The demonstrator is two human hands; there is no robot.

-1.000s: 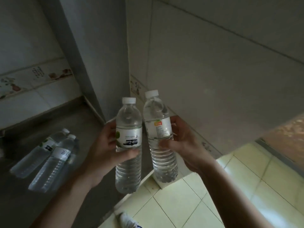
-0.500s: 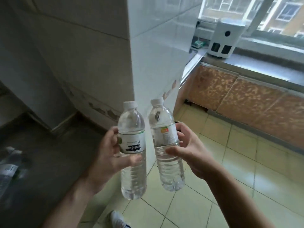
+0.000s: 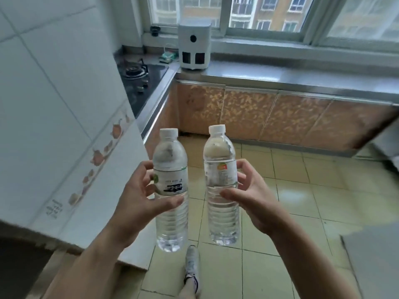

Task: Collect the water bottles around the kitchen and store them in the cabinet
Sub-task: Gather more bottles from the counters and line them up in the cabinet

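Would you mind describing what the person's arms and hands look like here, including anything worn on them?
Both forearms are bare right to the bottom edge of the frame, with no sleeves showing. The left hand and the right hand wear no gloves, and no rings, watch or bracelet are visible on the fingers or wrists. No markings stand out. The nails look short and unpainted.

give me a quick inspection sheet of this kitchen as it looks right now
surface: steel counter, cabinet doors below all closed
job's things: two capped water bottles, upright, apart; left bottle, right bottle
clutter: white appliance on the counter corner; small green item beside it
grip: left hand wraps the left bottle; right hand wraps the right bottle
cables: nothing seen
surroundings: gas hob, window, tiled wall, tiled floor, shoe
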